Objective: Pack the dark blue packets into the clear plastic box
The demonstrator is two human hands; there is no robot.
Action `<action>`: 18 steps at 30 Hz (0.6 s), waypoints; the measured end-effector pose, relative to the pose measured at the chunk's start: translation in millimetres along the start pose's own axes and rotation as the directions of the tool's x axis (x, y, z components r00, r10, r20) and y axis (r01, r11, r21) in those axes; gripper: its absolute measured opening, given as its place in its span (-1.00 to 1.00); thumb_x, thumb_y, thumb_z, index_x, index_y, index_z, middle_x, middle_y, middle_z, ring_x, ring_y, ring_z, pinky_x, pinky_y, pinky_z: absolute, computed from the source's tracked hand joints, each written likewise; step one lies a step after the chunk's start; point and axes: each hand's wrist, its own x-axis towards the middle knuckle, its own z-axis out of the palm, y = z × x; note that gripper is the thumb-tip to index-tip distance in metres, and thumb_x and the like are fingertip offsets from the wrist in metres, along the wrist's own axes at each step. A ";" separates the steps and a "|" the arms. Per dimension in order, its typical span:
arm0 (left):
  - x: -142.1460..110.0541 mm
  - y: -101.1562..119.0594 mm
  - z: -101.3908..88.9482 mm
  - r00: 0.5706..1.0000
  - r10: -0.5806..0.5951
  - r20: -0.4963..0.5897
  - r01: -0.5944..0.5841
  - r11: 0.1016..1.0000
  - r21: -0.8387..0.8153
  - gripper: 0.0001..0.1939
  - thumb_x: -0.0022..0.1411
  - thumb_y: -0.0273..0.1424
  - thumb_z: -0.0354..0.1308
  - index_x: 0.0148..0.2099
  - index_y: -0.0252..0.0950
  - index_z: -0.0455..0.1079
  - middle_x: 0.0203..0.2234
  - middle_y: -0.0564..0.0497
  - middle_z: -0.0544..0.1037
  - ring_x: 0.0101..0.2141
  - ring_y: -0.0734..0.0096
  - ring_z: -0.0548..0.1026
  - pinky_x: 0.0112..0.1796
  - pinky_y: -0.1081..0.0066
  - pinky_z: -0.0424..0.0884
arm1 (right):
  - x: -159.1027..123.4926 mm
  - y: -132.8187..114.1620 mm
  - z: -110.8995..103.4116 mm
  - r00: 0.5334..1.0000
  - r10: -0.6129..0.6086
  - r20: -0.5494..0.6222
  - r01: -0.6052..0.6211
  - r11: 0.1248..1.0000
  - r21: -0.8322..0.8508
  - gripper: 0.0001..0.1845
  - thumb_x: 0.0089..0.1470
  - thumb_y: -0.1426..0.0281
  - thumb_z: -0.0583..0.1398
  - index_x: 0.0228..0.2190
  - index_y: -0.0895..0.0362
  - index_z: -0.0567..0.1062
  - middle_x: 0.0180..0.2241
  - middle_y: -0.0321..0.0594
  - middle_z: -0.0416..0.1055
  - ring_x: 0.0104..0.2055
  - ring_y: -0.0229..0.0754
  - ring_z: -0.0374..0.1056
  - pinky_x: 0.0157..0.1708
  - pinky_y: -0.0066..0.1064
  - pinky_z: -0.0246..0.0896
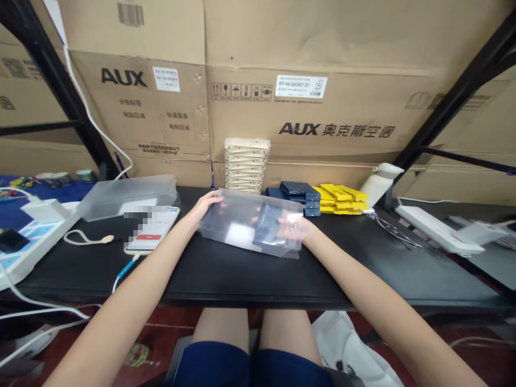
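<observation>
A clear plastic box (231, 215) lies tilted above the black table in front of me. My left hand (207, 207) grips its left end, with the thumb on the near side and the fingers along the top edge. My right hand (296, 226) reaches into the box's right end and shows blurred through the plastic. Its fingers hold a dark blue packet (268, 223) inside the box. Behind the box are stacked dark blue packets (299, 191) and yellow packets (342, 194). A wrapped stack of cream packets (246, 164) stands upright behind my left hand.
Another clear plastic box (129, 193) lies at the left, beside a charging phone (155, 231) and a white power strip (48, 236). A white bottle (381, 185), glasses (391, 228) and a white device (439, 228) are on the right. Cardboard (342, 43) walls the back.
</observation>
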 end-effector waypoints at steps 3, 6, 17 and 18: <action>-8.3 3.2 10.5 1.000 0.004 0.021 -0.005 0.999 0.035 -0.58 -0.10 -0.45 0.30 -0.11 -0.28 0.43 -0.39 0.03 0.56 -0.46 0.41 0.54 -0.46 0.49 0.44 | 3.4 2.9 11.5 0.996 -0.093 0.004 0.093 0.992 -0.087 -0.40 -0.25 0.53 0.34 -0.07 0.12 0.45 -0.09 -0.10 0.49 -0.05 -0.07 0.42 -0.06 -0.29 0.34; -12.9 1.3 22.4 0.998 0.001 0.056 -0.004 0.998 0.057 -0.58 -0.08 -0.42 0.30 -0.09 -0.29 0.42 -0.40 0.03 0.55 -0.46 0.40 0.52 -0.46 0.47 0.43 | 13.2 8.4 23.2 0.979 -0.201 -0.023 0.197 0.973 -0.117 -0.42 -0.25 0.53 0.36 -0.10 0.06 0.47 -0.09 -0.21 0.49 -0.07 -0.13 0.42 0.01 -0.29 0.31; -23.1 -16.4 56.6 0.971 0.025 0.237 -0.043 0.996 0.073 -0.61 0.03 -0.39 0.27 -0.04 -0.26 0.41 -0.13 0.00 0.53 -0.11 0.27 0.48 -0.09 0.38 0.36 | 29.5 25.3 29.4 0.870 -0.475 -0.133 0.232 0.633 -0.739 -0.46 -0.23 0.22 0.40 -0.17 0.14 0.49 -0.18 -0.20 0.48 -0.15 -0.09 0.40 -0.11 -0.19 0.35; -23.6 -15.9 56.9 0.971 0.022 0.240 -0.041 0.996 0.074 -0.61 0.03 -0.39 0.26 -0.03 -0.27 0.40 -0.13 0.00 0.53 -0.11 0.26 0.48 -0.09 0.37 0.35 | 29.9 25.2 29.2 0.857 -0.496 -0.140 0.234 0.617 -0.752 -0.46 -0.27 0.22 0.41 -0.20 0.15 0.49 -0.20 -0.19 0.47 -0.17 -0.09 0.39 -0.13 -0.19 0.34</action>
